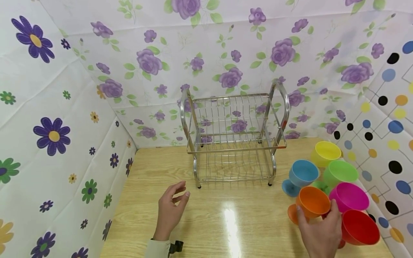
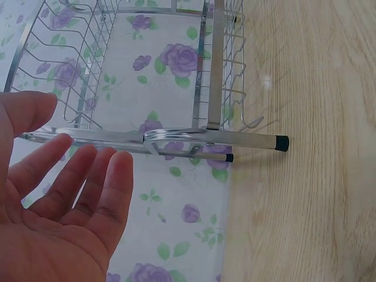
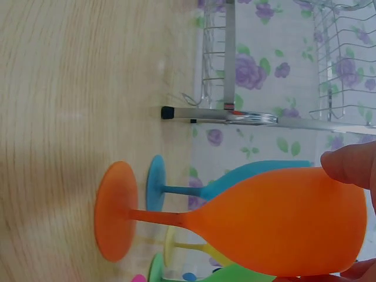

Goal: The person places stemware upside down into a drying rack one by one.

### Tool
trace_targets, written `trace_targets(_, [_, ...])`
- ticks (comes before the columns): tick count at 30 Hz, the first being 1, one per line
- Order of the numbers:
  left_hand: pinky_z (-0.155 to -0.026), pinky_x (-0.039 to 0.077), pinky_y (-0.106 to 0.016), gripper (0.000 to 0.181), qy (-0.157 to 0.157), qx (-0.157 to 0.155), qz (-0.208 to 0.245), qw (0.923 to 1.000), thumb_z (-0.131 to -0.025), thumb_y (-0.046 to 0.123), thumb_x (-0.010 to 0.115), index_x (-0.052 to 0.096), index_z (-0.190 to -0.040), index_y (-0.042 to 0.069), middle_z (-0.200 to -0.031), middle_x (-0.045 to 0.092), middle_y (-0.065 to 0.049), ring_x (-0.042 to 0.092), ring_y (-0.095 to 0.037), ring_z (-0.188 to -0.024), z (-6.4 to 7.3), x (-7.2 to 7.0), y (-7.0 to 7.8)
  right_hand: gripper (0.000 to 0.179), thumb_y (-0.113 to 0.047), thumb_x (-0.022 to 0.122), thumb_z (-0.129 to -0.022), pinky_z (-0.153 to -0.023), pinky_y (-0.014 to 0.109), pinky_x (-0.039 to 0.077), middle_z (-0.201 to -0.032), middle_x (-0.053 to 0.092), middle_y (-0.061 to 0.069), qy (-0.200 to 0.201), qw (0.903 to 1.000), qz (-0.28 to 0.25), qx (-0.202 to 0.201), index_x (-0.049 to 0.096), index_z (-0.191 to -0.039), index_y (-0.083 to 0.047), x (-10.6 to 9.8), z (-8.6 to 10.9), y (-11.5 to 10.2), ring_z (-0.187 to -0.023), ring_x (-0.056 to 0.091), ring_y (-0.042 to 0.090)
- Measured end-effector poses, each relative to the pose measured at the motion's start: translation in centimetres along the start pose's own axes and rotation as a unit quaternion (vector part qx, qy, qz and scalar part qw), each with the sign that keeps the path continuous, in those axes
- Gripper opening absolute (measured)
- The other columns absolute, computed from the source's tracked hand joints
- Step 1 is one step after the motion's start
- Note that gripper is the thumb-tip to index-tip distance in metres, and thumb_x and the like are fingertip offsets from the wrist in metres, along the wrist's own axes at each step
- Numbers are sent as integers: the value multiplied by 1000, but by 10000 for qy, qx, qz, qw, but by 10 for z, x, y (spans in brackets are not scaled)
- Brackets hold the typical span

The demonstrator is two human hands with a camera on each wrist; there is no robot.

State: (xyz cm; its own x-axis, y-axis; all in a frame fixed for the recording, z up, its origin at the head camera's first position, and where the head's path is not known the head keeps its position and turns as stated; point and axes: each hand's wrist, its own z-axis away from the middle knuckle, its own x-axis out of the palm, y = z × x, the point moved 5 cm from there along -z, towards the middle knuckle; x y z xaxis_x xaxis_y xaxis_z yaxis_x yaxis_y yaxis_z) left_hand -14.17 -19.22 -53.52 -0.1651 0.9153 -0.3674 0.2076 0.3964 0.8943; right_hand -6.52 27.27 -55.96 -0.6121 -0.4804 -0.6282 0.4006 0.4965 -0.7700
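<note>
My right hand holds an orange plastic goblet by its bowl, thumb on one side and fingers on the other. In the right wrist view, the thumb lies near the goblet's rim; whether the foot touches the table I cannot tell. Close around it stand a blue goblet, a green one, a magenta one, a red one and a yellow one. Over the table, left of centre, my left hand holds nothing, its fingers loosely bent.
A two-tier metal dish rack stands at the back middle of the wooden table. Patterned cloth walls enclose the table: floral at the back, daisies on the left, dots on the right.
</note>
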Motion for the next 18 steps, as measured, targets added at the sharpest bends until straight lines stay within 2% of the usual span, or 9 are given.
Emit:
trace_targets(8, [-89,66,-30,35,21,132,-10,9999,-100,20,76,71,-135,18,-129,70,0,70,-25,-117,4,4,2,108,-26,87,-87,-113,70,46,-159,42,27,-30,9998,-147,94,19,-169,-12,8,-4,8,-135,50,51])
trace_targets(13, [-90,66,-32,36,-6,142,9,9999,-100,20,76,70,-136,18,-128,70,-1,69,-33,-117,6,6,1,105,-27,87,-88,-114,69,45,-161,41,24,14,9991,-379,181,21,-169,-14,10,-4,12,-140,50,49])
trace_targets(18, [-89,66,-32,36,-34,346,-167,9993,-101,19,75,69,-137,19,-128,70,-3,70,-33,-116,7,7,3,103,-27,88,-88,-114,68,46,-159,44,22,82,9988,-488,65,24,-168,-15,10,-4,13,-138,51,47])
